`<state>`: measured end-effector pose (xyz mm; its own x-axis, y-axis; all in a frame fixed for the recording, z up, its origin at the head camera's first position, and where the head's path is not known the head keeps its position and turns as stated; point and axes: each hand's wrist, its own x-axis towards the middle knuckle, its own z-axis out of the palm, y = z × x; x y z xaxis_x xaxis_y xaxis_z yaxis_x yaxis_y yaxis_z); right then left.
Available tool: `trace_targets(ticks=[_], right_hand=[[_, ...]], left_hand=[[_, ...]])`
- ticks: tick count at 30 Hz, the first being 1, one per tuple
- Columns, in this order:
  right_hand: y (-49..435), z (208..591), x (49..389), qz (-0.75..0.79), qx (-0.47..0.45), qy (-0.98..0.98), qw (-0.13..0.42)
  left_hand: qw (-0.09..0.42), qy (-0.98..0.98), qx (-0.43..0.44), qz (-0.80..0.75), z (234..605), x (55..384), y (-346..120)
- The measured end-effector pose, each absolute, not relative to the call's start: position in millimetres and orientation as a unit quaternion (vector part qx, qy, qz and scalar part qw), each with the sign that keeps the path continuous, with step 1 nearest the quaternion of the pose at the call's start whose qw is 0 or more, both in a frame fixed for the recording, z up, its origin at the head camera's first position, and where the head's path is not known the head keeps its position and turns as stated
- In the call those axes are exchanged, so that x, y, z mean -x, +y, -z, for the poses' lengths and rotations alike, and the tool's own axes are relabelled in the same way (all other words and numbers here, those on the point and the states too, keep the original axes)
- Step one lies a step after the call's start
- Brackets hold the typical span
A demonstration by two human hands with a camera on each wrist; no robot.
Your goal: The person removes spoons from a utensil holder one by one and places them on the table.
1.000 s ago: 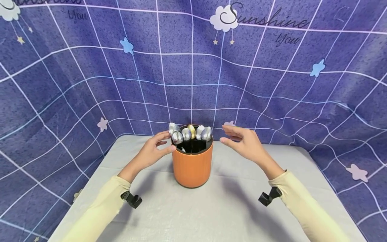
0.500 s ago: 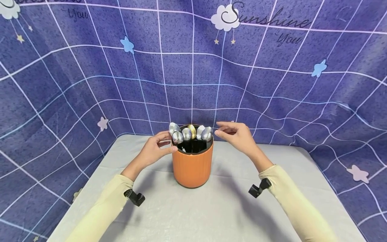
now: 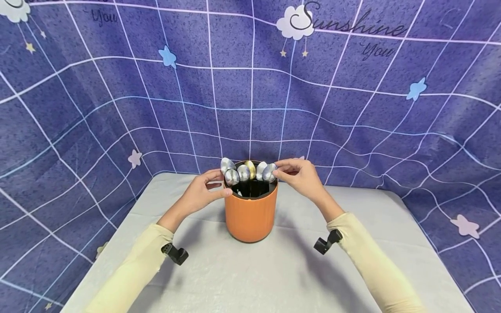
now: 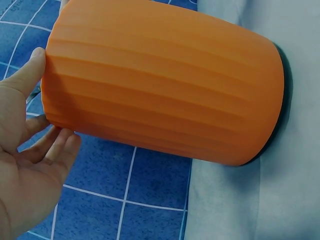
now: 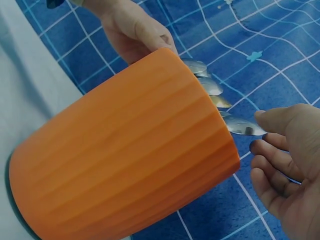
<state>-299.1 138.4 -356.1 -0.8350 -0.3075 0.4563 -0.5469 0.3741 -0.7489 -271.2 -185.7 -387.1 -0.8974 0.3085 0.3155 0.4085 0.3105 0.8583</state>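
Observation:
An orange ribbed utensil holder [image 3: 249,219] with a black inside stands upright on the table. Several spoons, mostly silver with one gold [image 3: 250,170], stand in it bowl-up; the handles are largely hidden. My left hand [image 3: 200,193] holds the holder's left rim, thumb at the front and fingers round the side, as the left wrist view also shows. My right hand [image 3: 299,176] pinches the tip of the rightmost silver spoon [image 3: 268,173] between thumb and forefinger. From the right wrist, that spoon's bowl [image 5: 242,125] sticks out past the rim, its tip at the thumb.
A pale grey cloth covers the table [image 3: 250,278]. Behind and on both sides hangs a purple-blue curtain [image 3: 235,87] with grid lines, stars and clouds. A black camera mount sits on each wrist, the right one [image 3: 328,242] over the table.
My right hand has moved left to the rightmost spoon, its thumb and fingers closing on the bowl's tip. The left hand has stayed at the rim, and the holder stands where it was.

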Motion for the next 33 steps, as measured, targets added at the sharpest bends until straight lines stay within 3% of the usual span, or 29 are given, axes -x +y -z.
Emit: trace_targets(ticks=[17, 33], right_hand=[[131.0, 361.0, 294.9, -0.469, -0.264, -0.833, 0.127], [128.7, 360.6, 300.8, -0.53, -0.237, -0.811, 0.075]], left_hand=[[0.046, -0.812, 0.223, 0.538, 387.2, 269.4, -186.9], [0.042, -0.815, 0.223, 0.533, 385.6, 271.4, -187.6]])
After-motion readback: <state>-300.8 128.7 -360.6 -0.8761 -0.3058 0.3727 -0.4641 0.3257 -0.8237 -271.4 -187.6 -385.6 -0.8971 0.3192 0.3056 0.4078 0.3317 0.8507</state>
